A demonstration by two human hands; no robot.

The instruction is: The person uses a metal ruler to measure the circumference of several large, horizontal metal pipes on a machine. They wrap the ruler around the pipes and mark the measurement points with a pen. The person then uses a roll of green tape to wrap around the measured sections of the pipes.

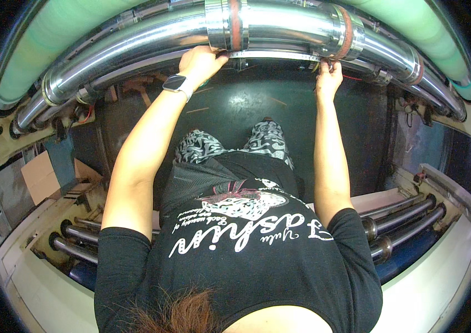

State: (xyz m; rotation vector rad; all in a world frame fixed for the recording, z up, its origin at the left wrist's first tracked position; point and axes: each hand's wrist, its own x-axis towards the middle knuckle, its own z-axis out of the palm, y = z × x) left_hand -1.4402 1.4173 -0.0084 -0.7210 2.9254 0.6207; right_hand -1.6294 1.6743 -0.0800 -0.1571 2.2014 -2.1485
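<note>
A thin pale measuring tape [274, 55] with small dark marks runs straight between my hands, just below a shiny metal roller [285, 23]. My left hand [201, 62] is closed at the tape's left end, its fingertips close against a metal collar [219, 25] on the roller. A watch [176, 84] sits on that wrist. At the tape's other end, under the right-hand collar [349, 34], my right hand [329, 77] pinches it with fingertips raised. Part of the grip is hidden beneath the roller.
Pale green rollers [41, 55] curve across the far side. A thinner metal bar [135, 65] lies below the shiny roller. More metal rollers [407, 222] sit behind me on both sides. A cardboard piece [40, 177] stands at the left, and dark floor [235, 111] lies beneath my arms.
</note>
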